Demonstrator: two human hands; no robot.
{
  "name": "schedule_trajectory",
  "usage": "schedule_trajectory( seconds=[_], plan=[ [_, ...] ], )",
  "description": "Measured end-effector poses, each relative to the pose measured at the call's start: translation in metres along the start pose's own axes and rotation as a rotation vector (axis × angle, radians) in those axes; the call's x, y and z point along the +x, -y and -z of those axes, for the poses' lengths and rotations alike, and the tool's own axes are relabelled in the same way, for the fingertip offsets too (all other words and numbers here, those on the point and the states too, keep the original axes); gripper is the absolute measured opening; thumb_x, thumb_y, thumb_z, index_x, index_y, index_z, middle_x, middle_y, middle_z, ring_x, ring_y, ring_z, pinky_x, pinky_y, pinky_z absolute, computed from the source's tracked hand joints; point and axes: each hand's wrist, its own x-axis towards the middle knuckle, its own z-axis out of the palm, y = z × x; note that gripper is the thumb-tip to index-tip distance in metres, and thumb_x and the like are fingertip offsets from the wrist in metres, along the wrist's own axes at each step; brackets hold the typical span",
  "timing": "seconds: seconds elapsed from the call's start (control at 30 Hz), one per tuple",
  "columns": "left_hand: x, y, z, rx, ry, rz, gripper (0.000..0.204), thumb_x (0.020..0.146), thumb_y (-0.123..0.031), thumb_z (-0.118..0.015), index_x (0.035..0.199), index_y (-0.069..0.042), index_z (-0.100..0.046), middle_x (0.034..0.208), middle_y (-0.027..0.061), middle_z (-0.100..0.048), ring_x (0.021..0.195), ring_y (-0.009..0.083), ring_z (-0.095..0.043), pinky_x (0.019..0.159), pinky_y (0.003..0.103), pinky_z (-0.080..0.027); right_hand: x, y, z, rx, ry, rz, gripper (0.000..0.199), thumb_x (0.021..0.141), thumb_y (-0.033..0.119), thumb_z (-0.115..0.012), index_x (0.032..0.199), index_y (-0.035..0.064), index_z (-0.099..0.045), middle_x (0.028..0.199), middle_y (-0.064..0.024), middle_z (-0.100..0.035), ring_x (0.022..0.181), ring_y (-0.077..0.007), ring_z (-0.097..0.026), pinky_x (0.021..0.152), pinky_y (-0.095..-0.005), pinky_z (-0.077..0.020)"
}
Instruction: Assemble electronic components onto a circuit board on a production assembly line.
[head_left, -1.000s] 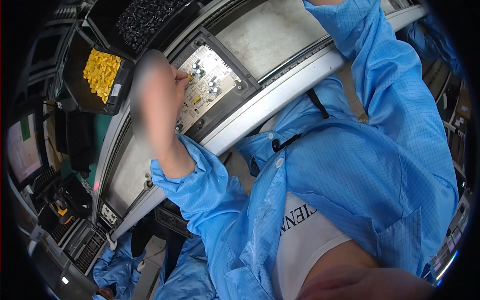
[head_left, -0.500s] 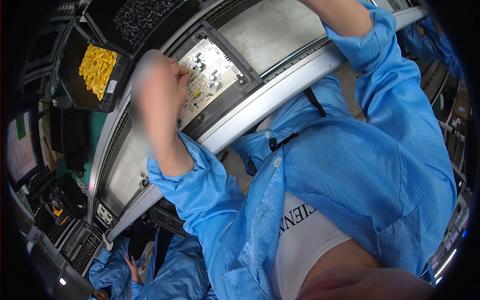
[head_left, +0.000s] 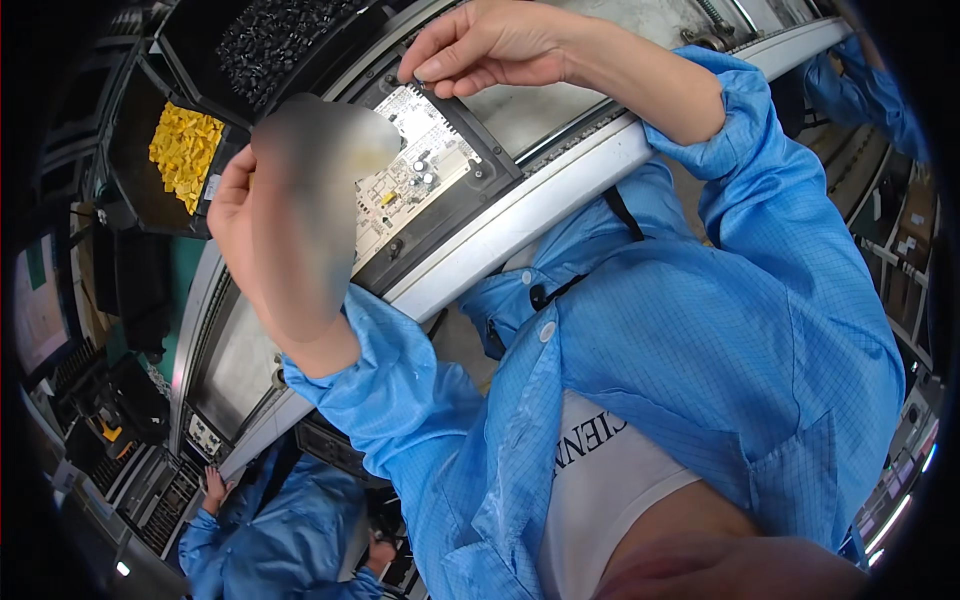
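Observation:
A white circuit board (head_left: 437, 137) sits in a black frame (head_left: 490, 165), carrying round capacitors (head_left: 423, 170) and a small yellow component (head_left: 389, 199). Over the board's far edge is my right hand (head_left: 490, 48), its thumb and forefinger pinched together; what they hold, if anything, is too small to make out. My left hand (head_left: 240, 205) is left of the board, near the bin of yellow parts. Its fingers are curled closed, and a blurred patch covers much of the hand and part of the board, hiding anything gripped.
Yellow parts (head_left: 186, 155) fill a dark bin at the left; black parts (head_left: 275, 50) lie in another behind the board. A metal rail (head_left: 520, 215) runs along the near side. A screen (head_left: 45, 300) stands far left. Another person in blue (head_left: 290, 530) is at the lower left.
My left hand has drawn back from the board toward the yellow parts bin. My right hand has come in from the upper right to the board's far edge.

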Motion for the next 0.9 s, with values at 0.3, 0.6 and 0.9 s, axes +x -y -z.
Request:
schedule_trajectory(
  seconds=[0.3, 0.6, 0.9],
  plan=[
    [-0.002, -0.004, -0.007, -0.272, 0.182, 0.040, 0.026, 0.093, 0.005, -0.049, 0.117, 0.014, -0.054, 0.112, 0.0251, -0.061, 0.086, 0.0195, -0.065, 0.082, 0.026, -0.054, 0.013, -0.021, 0.009, 0.129, 0.154, -0.060, 0.015, 0.087, 0.001, -0.064, 0.098, -0.0081, -0.064, 0.083, -0.0146, -0.069, 0.068, -0.0172, -0.069, 0.065, -0.0241, -0.0589],
    [-0.005, 0.001, -0.004, -0.163, 0.195, -0.034, 0.019, 0.094, -0.010, -0.061, 0.103, 0.006, -0.066, 0.084, 0.0131, -0.069, 0.061, 0.0105, -0.060, 0.056, 0.018, -0.047, 0.007, -0.019, -0.020, -0.793, -0.107, 0.338, 0.014, 0.081, 0.014, -0.067, 0.083, 0.0002, -0.070, 0.071, -0.0120, -0.069, 0.064, -0.0207, -0.067, 0.061, -0.0343, -0.0521],
    [-0.009, 0.004, -0.003, -0.148, 0.176, -0.092, 0.022, 0.093, -0.016, -0.063, 0.105, 0.002, -0.069, 0.072, 0.0033, -0.064, 0.057, 0.0052, -0.051, 0.050, 0.017, -0.038, 0.003, -0.017, -0.040, -1.177, -0.172, 0.539, 0.015, 0.078, 0.015, -0.064, 0.080, 0.0010, -0.068, 0.076, -0.0203, -0.066, 0.078, -0.0377, -0.065, 0.071, -0.0440, -0.0507]
  ],
)
